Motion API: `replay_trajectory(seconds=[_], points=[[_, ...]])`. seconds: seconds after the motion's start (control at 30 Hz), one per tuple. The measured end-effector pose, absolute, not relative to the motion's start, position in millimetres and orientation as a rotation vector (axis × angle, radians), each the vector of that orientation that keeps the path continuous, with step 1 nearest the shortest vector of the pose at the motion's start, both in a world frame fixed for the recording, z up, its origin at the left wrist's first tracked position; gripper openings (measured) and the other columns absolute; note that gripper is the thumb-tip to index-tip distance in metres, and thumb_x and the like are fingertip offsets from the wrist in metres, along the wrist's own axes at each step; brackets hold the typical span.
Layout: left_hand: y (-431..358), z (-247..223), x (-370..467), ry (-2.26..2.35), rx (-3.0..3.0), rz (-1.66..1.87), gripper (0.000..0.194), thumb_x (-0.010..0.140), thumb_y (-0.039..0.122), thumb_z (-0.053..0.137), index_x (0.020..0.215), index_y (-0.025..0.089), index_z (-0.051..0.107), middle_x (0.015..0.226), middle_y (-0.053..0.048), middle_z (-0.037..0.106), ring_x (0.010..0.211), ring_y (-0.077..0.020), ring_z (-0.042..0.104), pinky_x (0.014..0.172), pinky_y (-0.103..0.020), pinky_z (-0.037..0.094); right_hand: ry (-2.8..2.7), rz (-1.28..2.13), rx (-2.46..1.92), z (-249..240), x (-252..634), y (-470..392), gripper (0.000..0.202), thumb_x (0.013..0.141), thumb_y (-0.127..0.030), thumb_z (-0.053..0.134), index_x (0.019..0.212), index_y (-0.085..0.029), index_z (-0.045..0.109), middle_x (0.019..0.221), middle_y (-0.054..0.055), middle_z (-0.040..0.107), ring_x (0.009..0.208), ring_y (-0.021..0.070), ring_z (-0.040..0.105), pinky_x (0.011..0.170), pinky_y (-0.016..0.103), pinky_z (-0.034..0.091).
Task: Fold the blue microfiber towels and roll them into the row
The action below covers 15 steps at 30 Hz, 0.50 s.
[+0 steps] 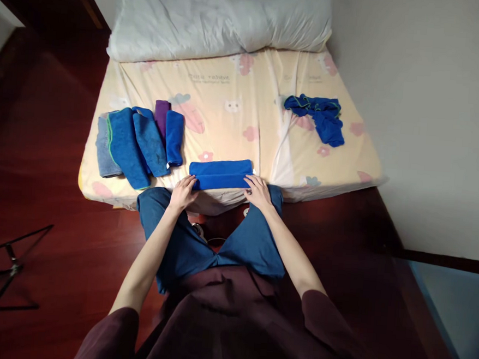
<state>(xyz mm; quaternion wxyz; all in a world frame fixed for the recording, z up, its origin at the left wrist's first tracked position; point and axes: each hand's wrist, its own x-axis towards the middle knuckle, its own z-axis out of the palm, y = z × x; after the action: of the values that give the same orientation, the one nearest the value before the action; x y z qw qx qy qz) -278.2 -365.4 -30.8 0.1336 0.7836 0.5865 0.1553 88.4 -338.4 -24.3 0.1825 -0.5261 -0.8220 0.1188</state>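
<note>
A bright blue towel [221, 175], folded into a long narrow strip, lies at the front edge of the bed in front of my knees. My left hand [182, 193] is at its left end, with the fingertips gripping the near corner. At the opposite end, my right hand [258, 192] has its fingers over the near right corner. Both thumbs are on the side toward me, partly hidden below the cloth. A lengthwise crease runs along the middle of the strip.
Left on the patterned bedsheet [226, 129] lie folded cloths: a grey-blue one [105, 143], several blue ones [129, 147] and a purple one [161, 115]. A crumpled blue cloth [320, 115] lies right. Behind is a pale quilt [221, 22]; a black tripod [14, 267] stands on the floor.
</note>
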Motion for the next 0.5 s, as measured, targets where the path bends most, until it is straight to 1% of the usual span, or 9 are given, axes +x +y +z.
replay_trajectory(seconds=[0.1, 0.17, 0.23, 0.3, 0.37, 0.5], points=[[-362, -29, -277, 1.714, 2.303, 0.365, 0.061, 0.086, 0.011, 0.055, 0.147, 0.01, 0.059, 0.158, -0.018, 0.053, 0.152, -0.0327, 0.045, 0.125, -0.05, 0.038, -2.341, 0.322, -1.513, -27, 89, -334, 0.053, 0.094, -0.012, 0.054, 0.146, -0.015, 0.063, 0.158, 0.011, 0.057, 0.147, 0.0312, 0.049, 0.121, 0.053, 0.041], [-358, -26, -276, 1.701, 2.334, 0.331, 0.061, 0.087, 0.007, 0.048, 0.148, 0.008, 0.059, 0.157, -0.019, 0.053, 0.152, -0.0316, 0.044, 0.126, -0.049, 0.037, -2.34, 0.32, -1.533, -28, 90, -330, 0.055, 0.094, -0.009, 0.051, 0.148, -0.014, 0.062, 0.16, 0.011, 0.054, 0.15, 0.0306, 0.046, 0.123, 0.052, 0.039], [-355, -22, -277, 1.687, 2.364, 0.304, 0.058, 0.09, 0.006, 0.044, 0.146, 0.007, 0.061, 0.156, -0.02, 0.054, 0.151, -0.0318, 0.046, 0.127, -0.049, 0.035, -2.336, 0.331, -1.548, -29, 92, -326, 0.054, 0.094, -0.008, 0.05, 0.146, -0.014, 0.063, 0.159, 0.01, 0.056, 0.149, 0.0306, 0.047, 0.123, 0.052, 0.039], [-355, -17, -282, 1.674, 2.377, 0.273, 0.055, 0.092, 0.007, 0.044, 0.143, 0.008, 0.064, 0.153, -0.021, 0.057, 0.148, -0.0327, 0.05, 0.125, -0.05, 0.037, -2.334, 0.357, -1.539, -27, 97, -326, 0.052, 0.094, -0.007, 0.049, 0.143, -0.015, 0.066, 0.154, 0.01, 0.06, 0.146, 0.0307, 0.05, 0.121, 0.053, 0.041], [-359, -15, -288, 1.644, 2.375, 0.25, 0.054, 0.091, 0.009, 0.048, 0.141, 0.01, 0.065, 0.15, -0.021, 0.06, 0.144, -0.0331, 0.054, 0.122, -0.05, 0.042, -2.342, 0.408, -1.489, -26, 104, -328, 0.049, 0.094, -0.009, 0.051, 0.14, -0.017, 0.068, 0.149, 0.01, 0.065, 0.14, 0.03, 0.054, 0.119, 0.052, 0.043], [-369, -17, -300, 1.575, 2.311, 0.271, 0.057, 0.085, 0.008, 0.052, 0.141, 0.011, 0.065, 0.144, -0.019, 0.064, 0.138, -0.0312, 0.058, 0.118, -0.045, 0.047, -2.286, 0.563, -1.439, -26, 115, -332, 0.047, 0.093, -0.012, 0.055, 0.138, -0.022, 0.069, 0.14, 0.007, 0.07, 0.131, 0.0272, 0.06, 0.117, 0.048, 0.047]])
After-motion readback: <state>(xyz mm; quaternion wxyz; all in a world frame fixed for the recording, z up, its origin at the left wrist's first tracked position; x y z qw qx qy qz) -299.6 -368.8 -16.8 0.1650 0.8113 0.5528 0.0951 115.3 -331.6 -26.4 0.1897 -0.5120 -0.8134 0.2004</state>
